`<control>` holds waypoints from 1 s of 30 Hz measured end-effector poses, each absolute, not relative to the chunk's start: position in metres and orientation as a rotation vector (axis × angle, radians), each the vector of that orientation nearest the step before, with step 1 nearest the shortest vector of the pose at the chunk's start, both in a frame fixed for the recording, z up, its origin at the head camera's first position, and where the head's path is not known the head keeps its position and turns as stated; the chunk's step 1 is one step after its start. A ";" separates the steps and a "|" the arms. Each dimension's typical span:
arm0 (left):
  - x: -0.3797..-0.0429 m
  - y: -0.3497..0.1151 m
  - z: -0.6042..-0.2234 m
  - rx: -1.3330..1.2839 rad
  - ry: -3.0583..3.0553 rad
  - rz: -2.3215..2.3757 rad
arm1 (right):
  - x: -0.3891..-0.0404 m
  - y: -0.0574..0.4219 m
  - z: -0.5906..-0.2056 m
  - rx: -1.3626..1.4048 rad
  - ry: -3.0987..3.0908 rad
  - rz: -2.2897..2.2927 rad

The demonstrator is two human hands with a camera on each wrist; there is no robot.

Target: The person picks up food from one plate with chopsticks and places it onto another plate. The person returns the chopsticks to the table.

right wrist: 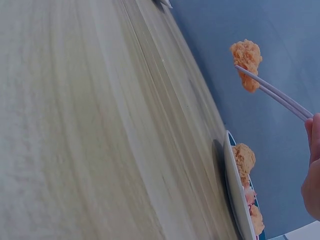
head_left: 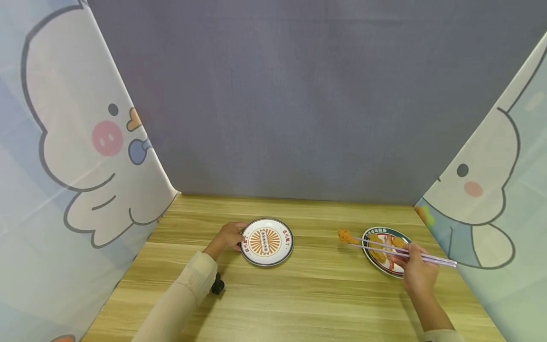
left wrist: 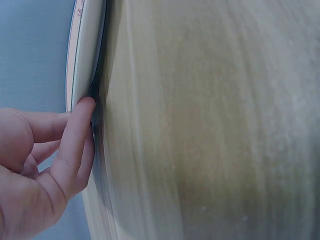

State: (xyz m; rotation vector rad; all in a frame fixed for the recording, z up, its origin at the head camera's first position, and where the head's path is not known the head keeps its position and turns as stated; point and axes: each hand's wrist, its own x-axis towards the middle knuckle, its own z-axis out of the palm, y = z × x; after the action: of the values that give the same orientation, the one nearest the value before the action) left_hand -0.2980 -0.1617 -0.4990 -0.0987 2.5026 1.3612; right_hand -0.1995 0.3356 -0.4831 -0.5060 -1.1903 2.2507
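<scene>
In the head view my left hand pinches the left rim of a white plate with an orange sunburst print. The left wrist view shows thumb and fingers at that plate's edge, close to the table. My right hand holds pale purple chopsticks, whose tips grip a piece of fried chicken in the air. Below the chopsticks is a green-rimmed plate, partly hidden by the hand, bearing more fried pieces.
A small black object lies beside the left sleeve. The wooden table ends at a grey backdrop. Cartoon-printed cloths stand on both sides.
</scene>
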 end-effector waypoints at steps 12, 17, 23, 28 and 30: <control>-0.299 -0.162 -0.502 -0.103 2.497 1.377 | -0.195 0.346 -0.481 -0.510 -1.080 2.299; -0.300 -0.163 -0.502 -0.107 2.487 1.384 | -0.193 0.351 -0.482 -0.503 -1.073 2.309; -0.300 -0.163 -0.501 -0.104 2.482 1.388 | -0.191 0.356 -0.483 -0.448 -1.063 2.308; -0.299 -0.163 -0.500 -0.110 2.480 1.376 | -0.189 0.361 -0.485 -0.427 -1.053 2.304; -0.299 -0.163 -0.500 -0.111 2.477 1.378 | -0.189 0.363 -0.485 -0.428 -1.049 2.287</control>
State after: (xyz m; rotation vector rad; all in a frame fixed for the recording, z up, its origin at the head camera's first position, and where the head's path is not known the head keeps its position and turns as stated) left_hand -0.2987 -0.1630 -0.4999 -0.1113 2.4772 1.3783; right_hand -0.1889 0.3630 -0.4854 -0.4283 -1.0488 2.2873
